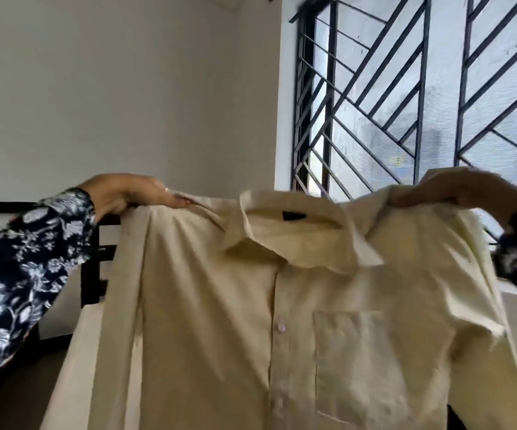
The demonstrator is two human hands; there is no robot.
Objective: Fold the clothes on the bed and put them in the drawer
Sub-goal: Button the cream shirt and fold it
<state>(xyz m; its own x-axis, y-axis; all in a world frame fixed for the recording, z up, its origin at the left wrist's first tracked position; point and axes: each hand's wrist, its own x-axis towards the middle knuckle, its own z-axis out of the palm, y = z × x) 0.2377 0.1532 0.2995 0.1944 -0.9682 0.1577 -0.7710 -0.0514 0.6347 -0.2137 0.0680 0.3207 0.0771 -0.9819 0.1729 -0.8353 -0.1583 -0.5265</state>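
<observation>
A cream button-up shirt (220, 321) with a collar and a chest pocket hangs in the air in front of me, front side facing me. My left hand (127, 193) pinches its left shoulder seam. My right hand (443, 187) grips the other shoulder. Both sleeves hang down at the sides. The shirt covers most of the lower view, so the bed and the drawer are hidden.
A plain white wall (111, 88) fills the left. A window with a black metal grille (406, 88) stands behind the shirt on the right. A dark slatted frame (96, 268) shows behind the shirt's left edge.
</observation>
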